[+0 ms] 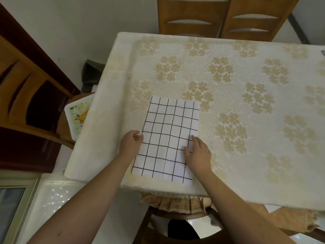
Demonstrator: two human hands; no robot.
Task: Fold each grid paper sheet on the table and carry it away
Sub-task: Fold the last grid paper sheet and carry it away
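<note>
- So the grid paper sheet is lying flat and unfolded on the table, near the table's near-left corner, one short edge almost at the near edge of the table.
- My left hand is at the sheet's left long edge, roughly halfway along it. Fingers are curled in at the edge, thumb tip and fingertips right on the paper's border. Looks like a pinch on the edge, but I honestly can't tell if the paper is actually lifted between them.
- My right hand lies on the sheet's right side, fingers straight and a little spread, palm down, pressing flat on the paper. It grips nothing; the outer side of the hand hangs over the sheet's right edge onto the tablecloth.
- Both forearms come in from the near side of the table, bare.
- Past the table's far edge are two wooden chairs, side by side.
- Left of the table, lower down, there's a white tray with a green leafy print, partly tucked under the table's edge.
</note>
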